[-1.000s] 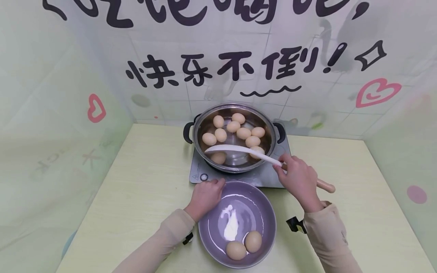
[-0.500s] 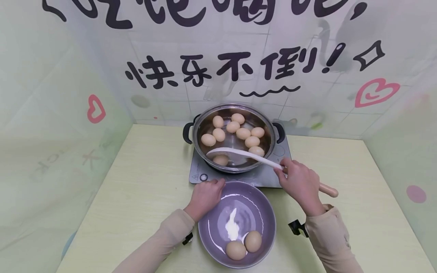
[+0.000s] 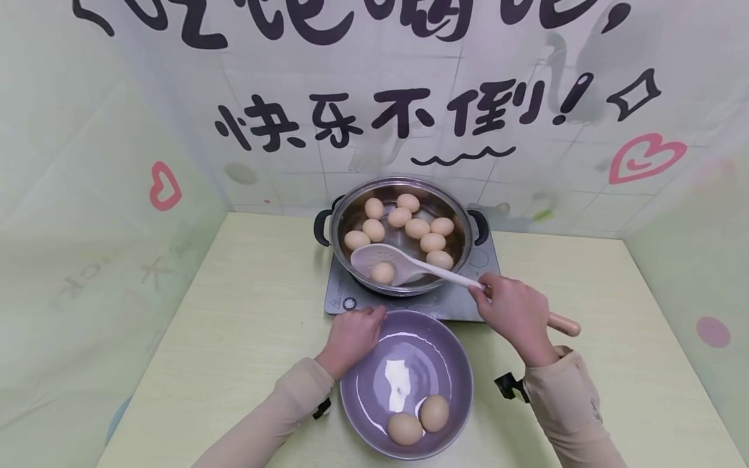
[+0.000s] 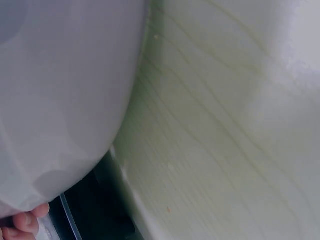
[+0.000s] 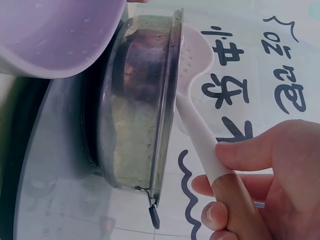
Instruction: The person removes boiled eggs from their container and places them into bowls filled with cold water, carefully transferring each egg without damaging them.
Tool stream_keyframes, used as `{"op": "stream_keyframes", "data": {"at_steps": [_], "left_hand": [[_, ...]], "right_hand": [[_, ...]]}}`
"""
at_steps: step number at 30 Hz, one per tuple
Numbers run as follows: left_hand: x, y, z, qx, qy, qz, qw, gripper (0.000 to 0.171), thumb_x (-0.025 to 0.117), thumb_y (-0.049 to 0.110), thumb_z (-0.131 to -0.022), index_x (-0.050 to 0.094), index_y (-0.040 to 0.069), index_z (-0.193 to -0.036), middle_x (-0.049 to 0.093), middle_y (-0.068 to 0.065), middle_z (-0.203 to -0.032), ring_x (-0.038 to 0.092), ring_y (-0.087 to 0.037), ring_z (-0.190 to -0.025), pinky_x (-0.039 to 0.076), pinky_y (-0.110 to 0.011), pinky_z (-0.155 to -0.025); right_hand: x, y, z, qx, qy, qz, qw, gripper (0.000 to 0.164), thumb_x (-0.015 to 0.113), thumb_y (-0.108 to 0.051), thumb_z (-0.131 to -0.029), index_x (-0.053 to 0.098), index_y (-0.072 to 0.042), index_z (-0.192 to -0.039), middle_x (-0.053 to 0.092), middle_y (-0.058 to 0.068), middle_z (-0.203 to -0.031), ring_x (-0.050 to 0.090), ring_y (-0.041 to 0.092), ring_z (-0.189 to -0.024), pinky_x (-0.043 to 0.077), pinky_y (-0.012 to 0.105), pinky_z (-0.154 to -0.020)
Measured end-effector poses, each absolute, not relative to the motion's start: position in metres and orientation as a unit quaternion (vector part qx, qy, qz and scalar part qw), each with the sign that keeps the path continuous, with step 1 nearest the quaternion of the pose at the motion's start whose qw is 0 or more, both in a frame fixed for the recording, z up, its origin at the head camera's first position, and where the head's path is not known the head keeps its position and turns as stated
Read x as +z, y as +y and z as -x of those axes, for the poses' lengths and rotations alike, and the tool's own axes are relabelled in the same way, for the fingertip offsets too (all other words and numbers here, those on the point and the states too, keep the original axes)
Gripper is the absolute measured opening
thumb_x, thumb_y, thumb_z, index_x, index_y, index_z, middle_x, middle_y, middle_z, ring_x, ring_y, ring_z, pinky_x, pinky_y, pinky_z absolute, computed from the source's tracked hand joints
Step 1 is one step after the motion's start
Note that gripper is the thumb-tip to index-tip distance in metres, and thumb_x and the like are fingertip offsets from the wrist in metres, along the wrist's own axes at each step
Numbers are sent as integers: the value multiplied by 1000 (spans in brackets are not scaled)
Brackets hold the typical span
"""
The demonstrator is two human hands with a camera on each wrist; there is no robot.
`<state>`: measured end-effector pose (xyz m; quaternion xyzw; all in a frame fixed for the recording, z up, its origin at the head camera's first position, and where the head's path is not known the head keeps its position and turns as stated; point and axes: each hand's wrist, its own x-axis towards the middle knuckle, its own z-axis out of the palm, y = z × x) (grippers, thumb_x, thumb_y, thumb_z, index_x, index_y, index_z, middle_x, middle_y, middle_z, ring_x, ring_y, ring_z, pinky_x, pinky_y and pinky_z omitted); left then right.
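Observation:
My right hand (image 3: 515, 315) grips the wooden handle of a white slotted spoon (image 3: 447, 275), thumb and fingers around it in the right wrist view. One egg (image 3: 383, 273) lies on the spoon's broad head, which is tilted inside the near left part of a steel pot (image 3: 404, 292). Several other eggs (image 3: 417, 229) lie in the pot. My left hand (image 3: 354, 339) holds the upper left rim of a purple bowl (image 3: 465, 364), with fingertips (image 4: 26, 221) curled at its edge in the left wrist view. Two eggs (image 3: 404, 429) lie at the bowl's near side.
The pot stands on a flat grey induction cooker (image 3: 456, 309), just beyond the bowl. Black side handles (image 3: 481, 227) stick out from the pot. A pale wood-grain table (image 3: 263, 305) lies beneath, with a printed sheet (image 3: 374, 149) hanging behind it and at both sides.
The spoon's head has turned from edge-on to face-up, and the egg near it now lies on it. My right hand has shifted slightly right and down. My left hand stays on the bowl.

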<state>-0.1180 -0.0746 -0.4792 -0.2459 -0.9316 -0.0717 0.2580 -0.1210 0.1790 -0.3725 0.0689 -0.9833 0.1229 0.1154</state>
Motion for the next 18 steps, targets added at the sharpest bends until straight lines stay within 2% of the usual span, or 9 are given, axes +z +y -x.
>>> {"op": "stream_keyframes", "data": {"at_steps": [8,18], "left_hand": [[-478,-75,119,-74,-932,247,253,18,60,21,-83,51,13,-71,52,1,-53,47,-17,-37,30,-29,-31],[-477,-74,117,-68,-936,243,244,17,62,22,-83,52,14,-73,52,1,-54,46,-17,-37,29,-29,-32]], "right_hand": [[-366,179,122,107,-987,-71,95,28,59,-29,-84,49,-17,-60,39,-2,-46,37,19,-40,23,33,-35],[-362,182,125,91,-991,-74,62,36,57,-30,-85,44,-17,-54,38,-1,-45,37,20,-40,25,34,-36]]}}
